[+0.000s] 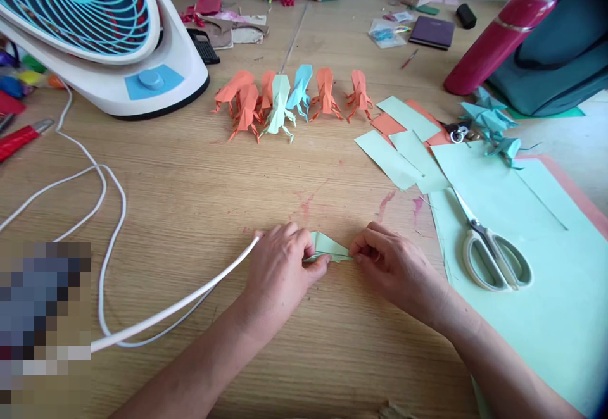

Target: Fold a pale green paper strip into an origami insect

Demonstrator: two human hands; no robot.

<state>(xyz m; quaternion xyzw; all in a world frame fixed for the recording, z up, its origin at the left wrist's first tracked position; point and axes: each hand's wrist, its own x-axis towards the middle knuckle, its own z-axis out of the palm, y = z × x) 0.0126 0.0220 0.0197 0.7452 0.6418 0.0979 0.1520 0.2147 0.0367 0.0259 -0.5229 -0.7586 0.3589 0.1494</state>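
1. Looking down my feed, I see the left hand (280,267) and the right hand (394,267) low on the worktop (190,185). Each has its fingers curled, pinching one end of a small mint-green folded paper (327,247).
2. The folded paper lies flat on the wood between them, with the left hand at its 9 o'clock and the right hand at its 3 o'clock.
3. A white cable (114,216) loops over the worktop at the hands' 9 o'clock, and its nearer run reaches the left hand's edge.
4. At the right hand's 3 o'clock, scissors (494,251) lie on a large mint sheet (546,292).
5. Farther off, at 1 o'clock, cut paper strips (403,147) in mint and orange overlap one another.
6. At 12 o'clock stands a row of folded paper insects (285,99) in orange, mint and blue.
7. Farthest away, a fan (109,33) sits at 10 o'clock and a red bottle (494,42) leans at 2 o'clock.
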